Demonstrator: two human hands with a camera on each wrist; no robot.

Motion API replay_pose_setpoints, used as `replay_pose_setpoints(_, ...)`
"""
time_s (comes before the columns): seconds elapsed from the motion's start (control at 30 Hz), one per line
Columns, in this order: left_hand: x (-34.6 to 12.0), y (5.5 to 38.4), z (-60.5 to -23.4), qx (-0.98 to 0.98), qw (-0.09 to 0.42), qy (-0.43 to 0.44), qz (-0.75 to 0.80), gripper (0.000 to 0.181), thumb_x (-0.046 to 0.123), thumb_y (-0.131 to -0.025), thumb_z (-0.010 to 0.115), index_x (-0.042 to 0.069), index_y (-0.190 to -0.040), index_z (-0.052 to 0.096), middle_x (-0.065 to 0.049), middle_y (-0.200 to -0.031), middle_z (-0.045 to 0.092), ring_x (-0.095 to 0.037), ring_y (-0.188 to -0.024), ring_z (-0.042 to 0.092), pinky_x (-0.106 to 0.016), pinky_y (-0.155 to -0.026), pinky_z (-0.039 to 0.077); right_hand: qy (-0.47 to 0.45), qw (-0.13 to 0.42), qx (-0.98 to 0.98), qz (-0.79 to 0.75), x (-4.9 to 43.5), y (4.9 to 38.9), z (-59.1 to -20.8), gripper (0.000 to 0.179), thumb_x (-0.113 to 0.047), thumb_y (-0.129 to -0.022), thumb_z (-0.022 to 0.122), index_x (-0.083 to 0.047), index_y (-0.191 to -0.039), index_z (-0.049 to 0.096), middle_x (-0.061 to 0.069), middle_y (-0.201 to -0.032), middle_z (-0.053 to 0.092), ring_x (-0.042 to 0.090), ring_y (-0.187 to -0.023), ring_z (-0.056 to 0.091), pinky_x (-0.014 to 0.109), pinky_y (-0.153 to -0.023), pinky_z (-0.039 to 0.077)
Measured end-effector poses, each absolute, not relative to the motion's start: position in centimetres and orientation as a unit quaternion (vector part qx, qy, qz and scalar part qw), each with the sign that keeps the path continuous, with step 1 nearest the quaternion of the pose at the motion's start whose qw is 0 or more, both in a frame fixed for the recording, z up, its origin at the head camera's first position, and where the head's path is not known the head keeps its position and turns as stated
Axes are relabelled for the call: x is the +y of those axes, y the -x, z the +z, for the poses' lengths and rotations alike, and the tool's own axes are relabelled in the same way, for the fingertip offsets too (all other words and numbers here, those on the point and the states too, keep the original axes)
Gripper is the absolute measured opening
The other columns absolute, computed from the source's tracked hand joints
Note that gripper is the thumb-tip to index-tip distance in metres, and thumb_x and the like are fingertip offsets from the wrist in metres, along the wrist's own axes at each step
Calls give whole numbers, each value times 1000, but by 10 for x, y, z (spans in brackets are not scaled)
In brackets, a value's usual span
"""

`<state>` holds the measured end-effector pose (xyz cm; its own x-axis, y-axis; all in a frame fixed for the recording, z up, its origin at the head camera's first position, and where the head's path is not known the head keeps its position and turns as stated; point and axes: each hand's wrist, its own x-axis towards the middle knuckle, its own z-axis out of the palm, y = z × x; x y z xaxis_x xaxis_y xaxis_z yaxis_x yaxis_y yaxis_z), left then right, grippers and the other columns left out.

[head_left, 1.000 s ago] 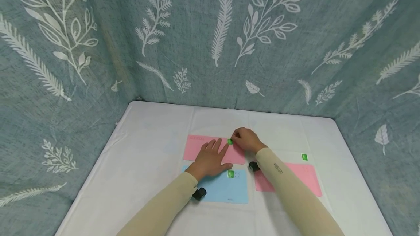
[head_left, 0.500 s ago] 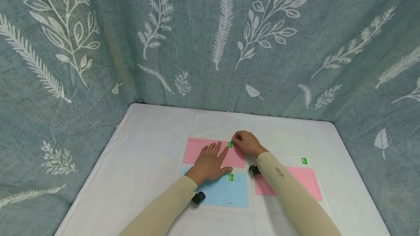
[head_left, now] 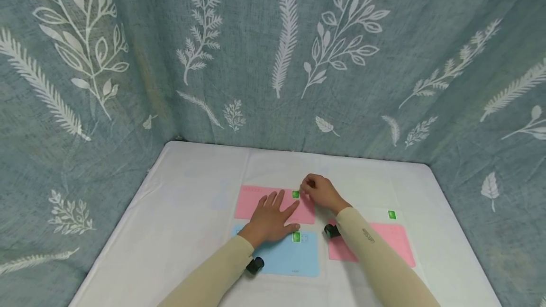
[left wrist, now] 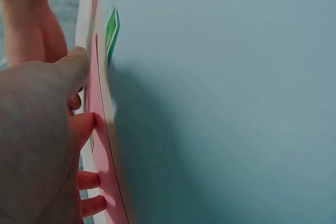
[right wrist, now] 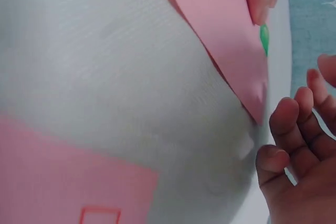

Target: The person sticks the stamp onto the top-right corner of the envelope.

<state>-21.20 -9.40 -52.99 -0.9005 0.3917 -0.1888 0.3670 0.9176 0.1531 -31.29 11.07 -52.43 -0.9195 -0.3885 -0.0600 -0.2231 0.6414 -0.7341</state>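
Observation:
A pink envelope (head_left: 248, 205) lies at the middle of the table with a green stamp (head_left: 295, 194) at its upper right corner. My left hand (head_left: 270, 221) rests with fingers spread on this envelope, its palm over the blue envelope (head_left: 290, 262) below, which bears another green stamp (head_left: 296, 237). Beside the pink envelope's stamp is my right hand (head_left: 323, 193), fingers curled and thumb near the index fingertip. Nothing shows between those fingers in the right wrist view, where the hand (right wrist: 304, 161) appears just off the envelope's corner (right wrist: 254, 111).
A second pink envelope (head_left: 394, 240) lies at the right, partly under my right forearm. Just above it a loose green stamp (head_left: 392, 214) sits on the white tablecloth (head_left: 183, 212). A patterned curtain (head_left: 256, 60) hangs behind the table.
The head view has tilted up a little, so the scene sits lower. My right hand has shifted slightly right from the stamp. The left hand stays in place on the envelopes.

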Motion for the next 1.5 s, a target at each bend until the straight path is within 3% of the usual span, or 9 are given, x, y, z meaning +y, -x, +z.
replay_pose_setpoints(0.37,-91,211,-523,971,112,-188,96,68,62,-110,50,30,-170,42,-21,-175,27,-42,-160,25,-61,-127,21,148,61,909,-386,149,296,-516,15,-26,-111,68,-14,-115,76,-5,-101,71,14,-95,66,46,-90,54)
replay_pose_setpoints(0.47,-89,209,-522,971,103,-188,106,71,63,-109,50,29,-170,40,-21,-176,23,-43,-162,21,-63,-128,16,146,54,912,-380,161,290,-514,19,-28,-110,69,-13,-118,75,-1,-105,71,19,-99,66,48,-91,54)
replay_pose_setpoints(0.57,-85,207,-524,970,79,-202,110,77,66,-109,48,27,-174,32,-20,-179,16,-42,-164,12,-64,-129,10,160,43,915,-367,170,282,-512,33,-34,-110,67,-8,-131,72,8,-123,71,30,-118,66,54,-103,51)
replay_pose_setpoints(0.67,-79,203,-521,968,46,-223,110,83,69,-109,46,22,-175,25,-19,-180,12,-41,-165,9,-64,-129,9,188,34,924,-331,179,272,-509,56,-44,-111,62,-7,-153,60,17,-155,57,39,-147,49,64,-118,38)
replay_pose_setpoints(0.77,-73,202,-520,965,19,-237,111,87,72,-109,42,21,-176,20,-18,-180,8,-39,-165,6,-64,-129,9,218,11,937,-272,188,263,-507,71,-52,-112,55,-10,-168,42,19,-173,34,44,-160,26,68,-125,21)
replay_pose_setpoints(0.97,-61,199,-514,960,-3,-253,119,91,73,-107,44,21,-176,17,-17,-181,4,-41,-165,5,-67,-128,8,232,-36,953,-193,207,244,-501,78,-53,-112,53,-17,-175,25,20,-179,17,47,-163,9,71,-125,7)
replay_pose_setpoints(1.17,-48,199,-508,959,-16,-263,102,92,76,-106,42,23,-176,17,-14,-181,3,-39,-166,3,-66,-128,9,214,-54,961,-167,236,237,-500,79,-52,-111,55,-12,-174,28,24,-177,21,50,-162,12,74,-124,8)
replay_pose_setpoints(1.5,-10,194,-516,953,-1,-295,68,92,81,-105,36,27,-177,17,-9,-182,3,-34,-166,-1,-63,-129,10,161,-31,973,-165,294,235,-500,79,-54,-113,51,-5,-171,31,30,-173,26,57,-158,16,76,-121,11)
